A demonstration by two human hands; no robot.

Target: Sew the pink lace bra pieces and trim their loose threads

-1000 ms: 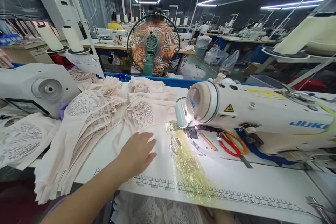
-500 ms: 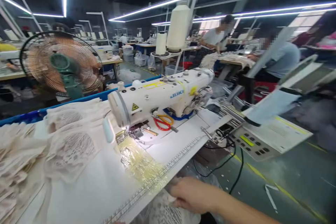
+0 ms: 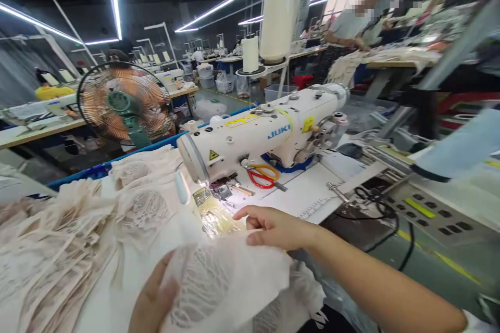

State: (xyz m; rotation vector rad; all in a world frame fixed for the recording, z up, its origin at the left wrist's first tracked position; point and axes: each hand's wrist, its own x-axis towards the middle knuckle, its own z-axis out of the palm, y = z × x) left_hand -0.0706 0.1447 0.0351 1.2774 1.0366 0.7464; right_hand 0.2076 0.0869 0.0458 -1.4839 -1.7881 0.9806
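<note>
A sheer white lace piece [image 3: 234, 276] is stretched between my hands over the near edge of the sewing table. My left hand [image 3: 156, 291] grips its left side, thumb on top. At its upper right edge, my right hand [image 3: 273, 226] pinches the cloth between thumb and fingers. Just beyond lies yellowish clear film [image 3: 216, 216] on the table, under the lit needle end of the white sewing machine [image 3: 253, 135]. More lace cloth hangs below the held piece, near my lap.
Heaped lace pieces [image 3: 58, 255] cover the table's left side. Red and orange scissors [image 3: 263, 176] lie by the machine. Thread cones [image 3: 277, 21] stand behind it, a fan [image 3: 125, 104] beyond the table. A control panel [image 3: 433, 210] is at right; a person [image 3: 347, 26] works farther back.
My right hand has risen from below the table edge, bringing up a lace piece. My left hand has come into view holding its left side. The view has shifted left.
</note>
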